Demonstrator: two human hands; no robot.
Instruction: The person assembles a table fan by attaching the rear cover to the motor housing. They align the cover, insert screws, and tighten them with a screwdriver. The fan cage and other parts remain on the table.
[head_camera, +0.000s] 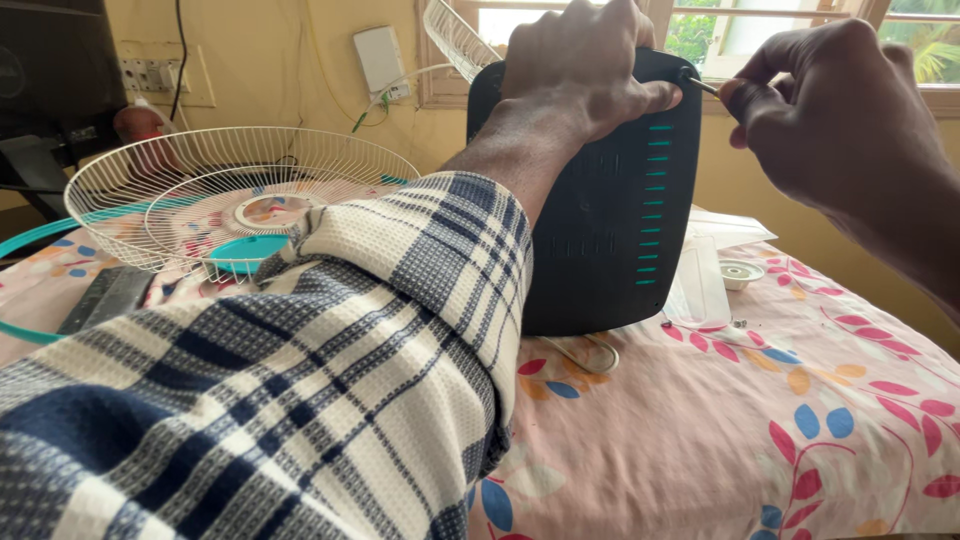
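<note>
Floral bedsheet (700, 430) carries everything: left hand (580, 65) clamps the dark fan housing (610, 220) upright, right hand (830, 110) fingers pinch a thin tool (703, 86); slipping could topple it.

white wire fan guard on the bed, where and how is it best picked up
Best taken at the outer rim ring of the white wire fan guard, coming from above on its near side. It lies dished upward like a bowl on the flowered bedsheet, so the rim is the highest, most exposed part, and probably stiffer than the thin spokes. Both the left hand and right hand are at the dark fan housing.
</note>
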